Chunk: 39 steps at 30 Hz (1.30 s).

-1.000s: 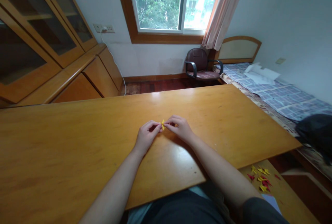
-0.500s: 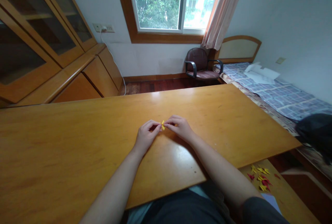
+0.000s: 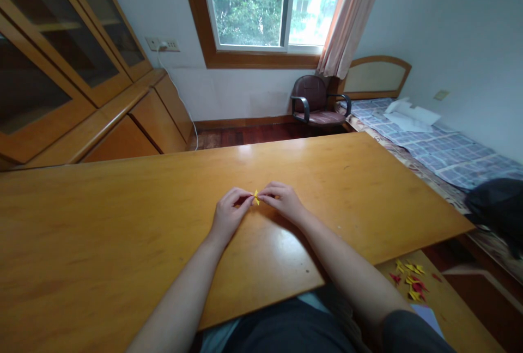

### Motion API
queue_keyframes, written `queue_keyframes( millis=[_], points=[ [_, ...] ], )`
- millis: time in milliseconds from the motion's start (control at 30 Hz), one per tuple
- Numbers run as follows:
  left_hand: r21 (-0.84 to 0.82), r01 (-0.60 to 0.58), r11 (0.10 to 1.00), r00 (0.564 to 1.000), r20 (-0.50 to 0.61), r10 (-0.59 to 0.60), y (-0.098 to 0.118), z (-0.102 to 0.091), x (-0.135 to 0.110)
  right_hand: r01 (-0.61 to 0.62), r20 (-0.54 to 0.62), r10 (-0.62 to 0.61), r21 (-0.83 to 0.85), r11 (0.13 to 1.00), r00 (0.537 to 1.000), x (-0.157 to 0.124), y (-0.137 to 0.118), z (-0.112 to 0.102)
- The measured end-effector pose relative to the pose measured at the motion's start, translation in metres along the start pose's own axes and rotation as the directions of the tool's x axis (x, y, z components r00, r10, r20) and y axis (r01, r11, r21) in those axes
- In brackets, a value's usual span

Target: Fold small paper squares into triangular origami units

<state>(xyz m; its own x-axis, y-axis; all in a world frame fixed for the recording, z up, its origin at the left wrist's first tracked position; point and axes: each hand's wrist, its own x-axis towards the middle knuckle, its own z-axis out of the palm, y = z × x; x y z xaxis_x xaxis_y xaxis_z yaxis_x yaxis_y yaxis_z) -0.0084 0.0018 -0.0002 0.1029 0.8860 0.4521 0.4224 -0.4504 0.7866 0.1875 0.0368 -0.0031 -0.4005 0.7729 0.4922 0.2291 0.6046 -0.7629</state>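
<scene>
A small folded yellow paper figure [image 3: 256, 197], which looks like an origami crane, is held just above the wooden table [image 3: 122, 217]. My left hand [image 3: 231, 210] pinches its left end between thumb and fingertips. On the opposite side, my right hand [image 3: 283, 200] grips its right end in the same way. Both hands are closed, and the fingertips cover the paper's two ends. Several similar yellow paper cranes [image 3: 414, 268] and red paper cranes [image 3: 419, 287] lie in a loose group on a lower surface to my right.
Beside the folded pieces lies a pale paper sheet [image 3: 428, 317]. A bed [image 3: 457, 151] with a dark bag [image 3: 496, 206] stands at the right. Beyond the table are an armchair [image 3: 314, 102] and, at left, a glass-fronted cabinet [image 3: 118, 102].
Both hands keep their pinch on the yellow paper crane. My left fingers have shifted very slightly; little else differs.
</scene>
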Motion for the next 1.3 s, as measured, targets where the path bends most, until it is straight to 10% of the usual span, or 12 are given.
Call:
queue_keyframes(
  millis=[1300],
  points=[
    [-0.067, 0.048, 0.997, 0.997, -0.053, -0.052, -0.0025, -0.0008, -0.0014, -0.108, -0.04, 0.115, 0.138, 0.984, 0.993, -0.0017, -0.0063, -0.0013]
  ],
)
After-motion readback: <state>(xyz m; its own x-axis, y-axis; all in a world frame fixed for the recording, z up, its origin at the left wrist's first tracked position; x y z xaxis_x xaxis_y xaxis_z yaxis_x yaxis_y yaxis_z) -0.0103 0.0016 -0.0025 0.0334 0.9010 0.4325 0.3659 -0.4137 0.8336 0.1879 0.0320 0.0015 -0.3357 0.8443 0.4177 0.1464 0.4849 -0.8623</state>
